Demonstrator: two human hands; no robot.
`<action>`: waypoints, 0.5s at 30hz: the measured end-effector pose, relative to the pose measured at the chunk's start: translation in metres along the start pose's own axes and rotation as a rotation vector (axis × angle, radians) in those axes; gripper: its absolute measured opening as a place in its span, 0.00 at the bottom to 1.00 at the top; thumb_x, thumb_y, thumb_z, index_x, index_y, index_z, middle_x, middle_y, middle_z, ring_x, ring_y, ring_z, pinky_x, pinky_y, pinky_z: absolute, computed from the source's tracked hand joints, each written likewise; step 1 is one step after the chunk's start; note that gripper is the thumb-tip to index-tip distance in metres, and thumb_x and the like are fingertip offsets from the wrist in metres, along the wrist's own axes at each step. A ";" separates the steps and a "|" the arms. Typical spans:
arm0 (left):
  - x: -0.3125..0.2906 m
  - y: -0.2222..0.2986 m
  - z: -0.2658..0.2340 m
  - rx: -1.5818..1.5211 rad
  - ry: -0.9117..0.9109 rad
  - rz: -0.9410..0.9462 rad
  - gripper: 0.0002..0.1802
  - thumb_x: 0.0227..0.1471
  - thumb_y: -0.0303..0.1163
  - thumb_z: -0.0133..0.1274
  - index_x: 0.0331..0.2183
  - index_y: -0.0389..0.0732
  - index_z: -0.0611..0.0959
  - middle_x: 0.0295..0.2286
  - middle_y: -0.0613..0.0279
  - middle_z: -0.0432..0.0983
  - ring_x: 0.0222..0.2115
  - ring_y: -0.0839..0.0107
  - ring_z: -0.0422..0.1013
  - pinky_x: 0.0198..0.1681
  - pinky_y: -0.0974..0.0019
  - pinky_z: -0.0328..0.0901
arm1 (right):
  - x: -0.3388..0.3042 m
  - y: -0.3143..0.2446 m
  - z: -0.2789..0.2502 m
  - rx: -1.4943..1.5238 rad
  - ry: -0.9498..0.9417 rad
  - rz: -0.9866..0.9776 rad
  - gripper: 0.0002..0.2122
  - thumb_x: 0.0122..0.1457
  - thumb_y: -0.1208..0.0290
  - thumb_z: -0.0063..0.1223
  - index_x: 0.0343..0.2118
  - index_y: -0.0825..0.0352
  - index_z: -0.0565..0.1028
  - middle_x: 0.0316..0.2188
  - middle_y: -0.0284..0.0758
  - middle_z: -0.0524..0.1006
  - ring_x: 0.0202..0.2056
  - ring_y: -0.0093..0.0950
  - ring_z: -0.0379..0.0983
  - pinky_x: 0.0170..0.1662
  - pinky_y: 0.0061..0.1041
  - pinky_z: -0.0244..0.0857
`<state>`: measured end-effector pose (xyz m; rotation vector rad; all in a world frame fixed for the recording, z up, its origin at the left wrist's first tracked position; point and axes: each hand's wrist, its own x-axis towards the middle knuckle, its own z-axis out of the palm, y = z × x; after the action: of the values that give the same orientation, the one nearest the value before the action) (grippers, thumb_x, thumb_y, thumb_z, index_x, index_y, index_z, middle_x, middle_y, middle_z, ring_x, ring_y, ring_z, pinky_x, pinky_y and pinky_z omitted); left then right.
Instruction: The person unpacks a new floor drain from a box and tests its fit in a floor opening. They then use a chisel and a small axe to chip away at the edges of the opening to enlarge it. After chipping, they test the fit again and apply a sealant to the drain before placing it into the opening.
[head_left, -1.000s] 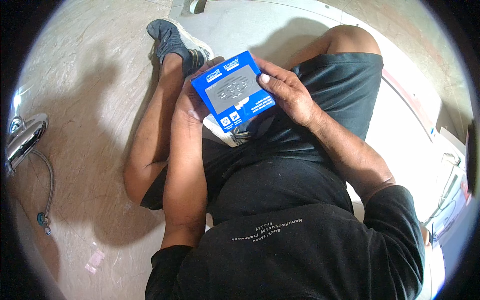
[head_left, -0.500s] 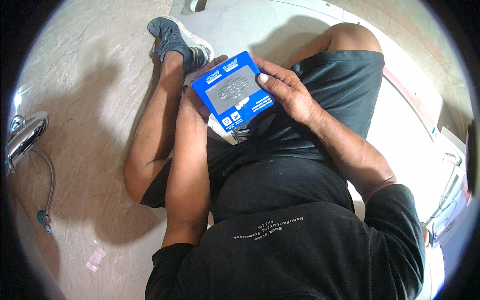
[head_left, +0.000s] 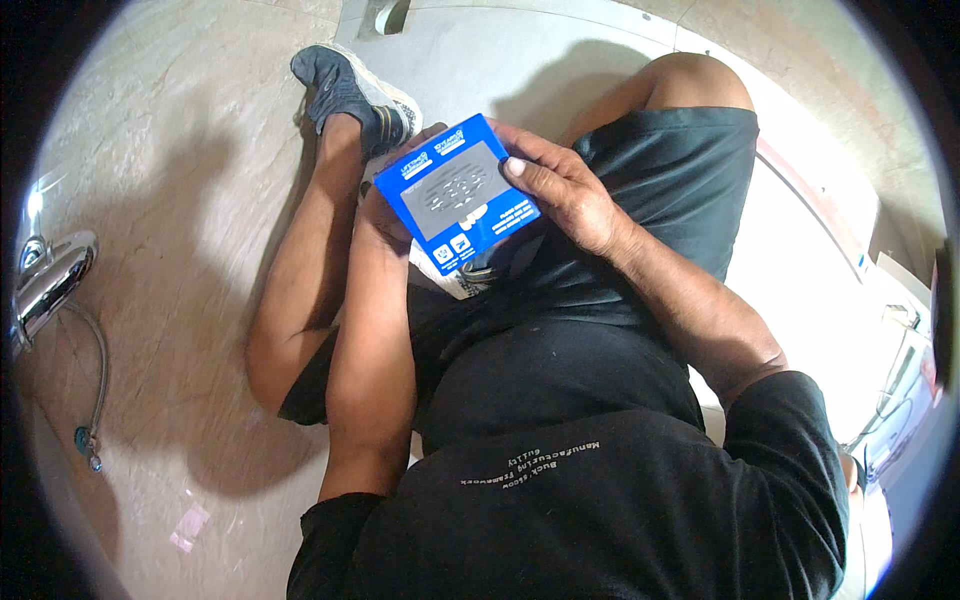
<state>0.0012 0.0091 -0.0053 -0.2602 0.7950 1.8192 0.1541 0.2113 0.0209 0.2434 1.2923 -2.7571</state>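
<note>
A blue floor-drain box (head_left: 485, 152) is held over my crossed legs, its printed face turned up. On that face is a grey square with a pattern of slots. My right hand (head_left: 570, 190) grips its right side, the thumb lying on top and the fingers underneath. At the left edge my left hand (head_left: 385, 212) supports it from below; most of its fingers are hidden behind the box. Just under the box a shoe (head_left: 455, 278) partly shows.
A chrome tap (head_left: 60, 275) with a braided hose (head_left: 103, 370) is at the far left. A small pink scrap (head_left: 190, 527) lies on the marbled floor (head_left: 170, 400). My other shoe (head_left: 350, 95) rests beyond the box. A white surface (head_left: 800, 260) with items on it stretches along the right.
The box and both hands have shifted slightly left and nearer in the picture. The grip looks the same.
</note>
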 end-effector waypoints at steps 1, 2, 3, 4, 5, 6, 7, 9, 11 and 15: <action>-0.001 0.000 0.005 -0.016 0.022 -0.007 0.24 0.63 0.38 0.54 0.56 0.35 0.75 0.48 0.50 0.80 0.47 0.64 0.78 0.49 0.63 0.75 | 0.000 0.000 -0.002 -0.018 -0.015 0.009 0.26 0.73 0.64 0.46 0.70 0.66 0.60 0.36 0.32 0.78 0.31 0.17 0.74 0.37 0.22 0.73; 0.000 0.001 0.008 -0.034 0.050 -0.017 0.24 0.63 0.38 0.54 0.56 0.35 0.75 0.48 0.50 0.80 0.47 0.65 0.78 0.49 0.64 0.75 | 0.000 0.000 -0.004 -0.032 -0.022 0.009 0.26 0.73 0.64 0.46 0.70 0.66 0.60 0.36 0.33 0.79 0.31 0.18 0.74 0.36 0.22 0.73; -0.001 0.001 0.006 -0.012 0.038 -0.009 0.24 0.63 0.38 0.54 0.56 0.35 0.75 0.48 0.50 0.80 0.47 0.65 0.78 0.49 0.64 0.75 | 0.000 0.001 -0.004 -0.042 -0.035 0.010 0.26 0.72 0.64 0.46 0.70 0.66 0.59 0.36 0.33 0.79 0.30 0.18 0.74 0.35 0.22 0.73; -0.003 0.001 0.001 0.044 -0.007 0.012 0.25 0.63 0.38 0.54 0.56 0.35 0.75 0.48 0.50 0.80 0.47 0.65 0.78 0.49 0.64 0.75 | 0.001 0.003 -0.003 -0.047 -0.042 0.002 0.26 0.72 0.64 0.46 0.70 0.66 0.59 0.36 0.33 0.79 0.30 0.18 0.75 0.35 0.22 0.74; -0.002 -0.002 -0.017 0.242 -0.190 0.124 0.25 0.63 0.38 0.54 0.56 0.35 0.75 0.48 0.51 0.79 0.47 0.66 0.78 0.49 0.65 0.74 | 0.002 0.003 -0.002 -0.051 -0.047 -0.001 0.27 0.72 0.64 0.47 0.70 0.66 0.59 0.36 0.33 0.79 0.30 0.19 0.75 0.34 0.23 0.74; 0.000 -0.003 -0.021 0.237 -0.186 0.135 0.26 0.63 0.39 0.54 0.56 0.34 0.75 0.48 0.51 0.79 0.47 0.66 0.78 0.49 0.65 0.74 | 0.002 0.003 -0.001 -0.057 -0.047 -0.003 0.27 0.72 0.64 0.47 0.70 0.66 0.59 0.36 0.33 0.79 0.30 0.19 0.75 0.34 0.23 0.74; 0.002 -0.003 -0.025 0.232 -0.180 0.146 0.26 0.62 0.39 0.55 0.56 0.34 0.75 0.47 0.51 0.80 0.47 0.67 0.78 0.49 0.65 0.74 | 0.002 0.002 0.000 -0.062 -0.045 -0.001 0.27 0.72 0.63 0.47 0.70 0.66 0.59 0.36 0.33 0.79 0.30 0.19 0.75 0.34 0.23 0.74; 0.005 -0.001 -0.027 -0.005 -0.015 0.028 0.26 0.62 0.39 0.55 0.56 0.33 0.75 0.47 0.52 0.80 0.47 0.67 0.78 0.49 0.65 0.74 | 0.001 0.000 0.000 -0.077 -0.030 0.005 0.27 0.72 0.63 0.47 0.70 0.66 0.59 0.36 0.33 0.79 0.31 0.19 0.75 0.34 0.23 0.74; 0.003 0.008 -0.003 -0.191 0.161 -0.117 0.26 0.62 0.39 0.55 0.56 0.33 0.75 0.46 0.52 0.80 0.46 0.67 0.78 0.49 0.65 0.74 | 0.000 0.000 -0.001 -0.093 -0.016 0.011 0.27 0.72 0.63 0.47 0.70 0.66 0.60 0.36 0.33 0.79 0.31 0.19 0.75 0.35 0.22 0.74; -0.005 0.008 -0.007 0.441 -0.085 0.059 0.24 0.62 0.38 0.55 0.54 0.33 0.75 0.45 0.53 0.80 0.45 0.68 0.78 0.48 0.65 0.75 | 0.002 0.005 -0.003 -0.133 -0.033 -0.008 0.26 0.72 0.64 0.47 0.70 0.67 0.60 0.37 0.33 0.79 0.32 0.18 0.75 0.34 0.22 0.74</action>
<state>-0.0051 -0.0011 -0.0048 0.1265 1.1247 1.6462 0.1531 0.2102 0.0152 0.1819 1.4637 -2.6551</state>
